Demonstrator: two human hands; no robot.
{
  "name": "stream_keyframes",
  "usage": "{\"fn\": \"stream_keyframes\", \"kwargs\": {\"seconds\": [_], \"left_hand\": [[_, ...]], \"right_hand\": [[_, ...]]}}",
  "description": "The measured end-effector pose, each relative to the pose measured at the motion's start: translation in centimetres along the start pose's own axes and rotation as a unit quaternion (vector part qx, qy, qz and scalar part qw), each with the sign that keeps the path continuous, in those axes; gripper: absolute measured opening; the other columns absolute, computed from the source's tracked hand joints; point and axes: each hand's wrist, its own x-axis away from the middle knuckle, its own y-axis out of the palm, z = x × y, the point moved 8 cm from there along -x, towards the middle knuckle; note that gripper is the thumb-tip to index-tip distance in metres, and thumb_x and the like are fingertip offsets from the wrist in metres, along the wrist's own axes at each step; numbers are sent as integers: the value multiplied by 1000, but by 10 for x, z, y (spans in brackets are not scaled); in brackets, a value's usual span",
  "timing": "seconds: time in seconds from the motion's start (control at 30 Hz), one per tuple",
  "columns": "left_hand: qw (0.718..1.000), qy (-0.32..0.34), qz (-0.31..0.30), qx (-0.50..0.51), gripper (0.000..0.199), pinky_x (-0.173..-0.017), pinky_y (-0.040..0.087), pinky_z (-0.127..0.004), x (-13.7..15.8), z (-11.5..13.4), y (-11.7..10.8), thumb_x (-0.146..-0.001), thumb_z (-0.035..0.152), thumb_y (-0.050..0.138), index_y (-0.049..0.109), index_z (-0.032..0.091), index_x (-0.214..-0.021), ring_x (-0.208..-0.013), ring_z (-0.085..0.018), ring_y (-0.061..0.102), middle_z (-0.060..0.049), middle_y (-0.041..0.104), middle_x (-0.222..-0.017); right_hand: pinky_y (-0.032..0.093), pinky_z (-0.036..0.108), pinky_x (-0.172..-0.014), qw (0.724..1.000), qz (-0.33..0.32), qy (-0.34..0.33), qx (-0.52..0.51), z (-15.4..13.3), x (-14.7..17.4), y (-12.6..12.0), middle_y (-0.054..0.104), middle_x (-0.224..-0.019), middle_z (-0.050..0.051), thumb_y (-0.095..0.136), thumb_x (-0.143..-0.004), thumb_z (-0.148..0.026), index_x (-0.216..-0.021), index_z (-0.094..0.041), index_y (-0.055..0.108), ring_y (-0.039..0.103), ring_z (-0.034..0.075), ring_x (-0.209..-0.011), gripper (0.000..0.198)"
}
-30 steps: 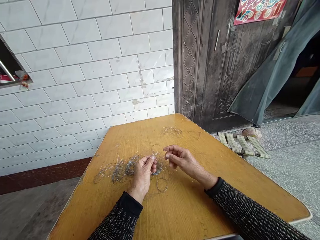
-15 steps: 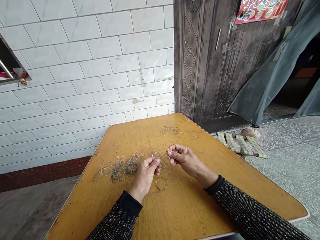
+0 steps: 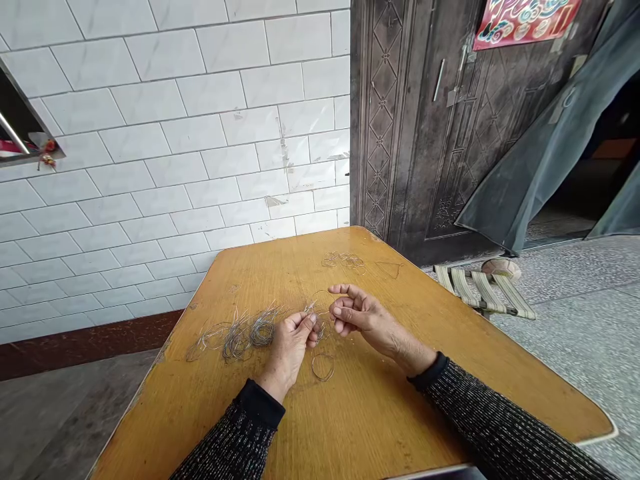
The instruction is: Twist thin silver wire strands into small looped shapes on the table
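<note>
Thin metal wire (image 3: 321,292) arcs between my two hands above the table. My left hand (image 3: 295,333) is closed, thumb against forefinger, pinching the wire. My right hand (image 3: 363,317) has its thumb and bent fingers closed at the wire's other side, with the forefinger lifted and stretched out. Several bundles of coiled wire (image 3: 263,328) lie to the left of my left hand. Another tangle of wire, partly hidden, sits just behind my left fingers. A single wire ring (image 3: 323,367) rests on the table below my hands.
The wooden table (image 3: 350,420) reaches to the white tiled wall (image 3: 215,127). Thinner wire loops (image 3: 343,261) and a bent wire (image 3: 390,269) lie near its far end. To the right stand a strap-seat stool (image 3: 483,290) and a dark carved door (image 3: 415,133) with a grey curtain (image 3: 540,160).
My right forefinger has lifted away from the thumb and straightened. My left hand has shifted slightly left and up. The bundles and the ring have stayed in place.
</note>
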Motion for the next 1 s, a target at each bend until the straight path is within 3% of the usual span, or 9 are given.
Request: {"fn": "stream_keyframes", "kwargs": {"seconds": [0.23,0.53,0.67,0.83,1.0], "left_hand": [[1000,11,-4,-6,26,-47,32,-20,1,3,0,-67,38,65,59,13,-62,-48,-7,42,2,51,-57],[1000,5,-6,1,24,-48,31,-19,-2,0,-2,-69,36,64,58,13,-66,-51,-7,42,2,50,-59],[1000,10,0,-9,25,-47,30,-19,-2,3,-4,-69,37,62,55,14,-66,-51,-7,42,2,50,-61],[999,3,-37,-31,26,-45,27,-19,0,5,1,-72,38,59,54,14,-65,-49,-6,40,3,49,-60],[999,-23,-47,-13,27,-44,26,-19,0,1,3,-70,38,62,53,14,-62,-48,-5,38,3,49,-59]], "right_hand": [[45,22,-53,989,-62,-82,102,-15,6,11,60,-80,1,62,-76,-28,-110,-21,53,59,9,-59,36],[46,25,-65,974,-75,-94,192,-7,5,6,67,-92,3,56,-81,-27,-105,-22,60,60,12,-72,25],[44,24,-59,975,-49,-98,191,-7,4,3,66,-87,3,56,-80,-28,-101,-21,60,58,11,-65,22],[40,22,-51,979,-15,-81,186,-12,3,-3,63,-78,1,55,-78,-25,-117,-19,47,53,9,-57,40],[39,23,-50,977,27,-43,206,-8,-2,-17,63,-73,2,56,-75,-25,-92,-17,54,53,10,-55,19]]}}
